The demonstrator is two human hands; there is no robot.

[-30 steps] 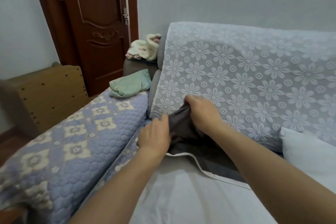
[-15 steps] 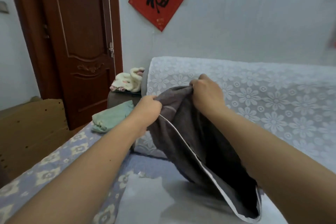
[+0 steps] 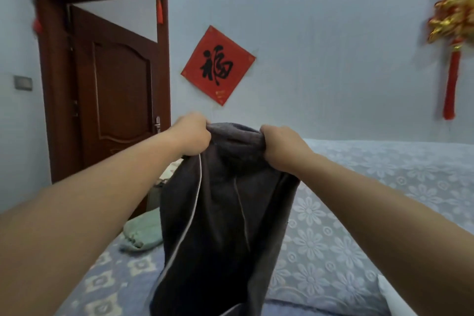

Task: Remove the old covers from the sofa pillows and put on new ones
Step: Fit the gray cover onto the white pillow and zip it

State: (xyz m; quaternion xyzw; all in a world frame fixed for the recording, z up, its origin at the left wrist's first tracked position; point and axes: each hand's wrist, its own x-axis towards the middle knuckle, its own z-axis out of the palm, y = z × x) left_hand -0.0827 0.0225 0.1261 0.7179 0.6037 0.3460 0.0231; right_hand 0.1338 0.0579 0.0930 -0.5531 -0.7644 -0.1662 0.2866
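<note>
Both fists clamp top edge of dark grey cover (image 3: pixel 220 213): left hand (image 3: pixel 191 134), right hand (image 3: pixel 280 147). Cover hangs over sofa (image 3: pixel 359 200), bottom cut off. Fingertips hidden in fabric. Green cloth (image 3: pixel 143 232) partly hidden behind. Frame motion-blurred.

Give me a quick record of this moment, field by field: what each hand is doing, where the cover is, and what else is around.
left hand: grips the dark grey cover's top edge
right hand: grips the same edge
dark grey cover: held up, hanging down over the sofa
sofa: under white floral lace
green cloth: lies on the sofa's left
door: brown
</note>
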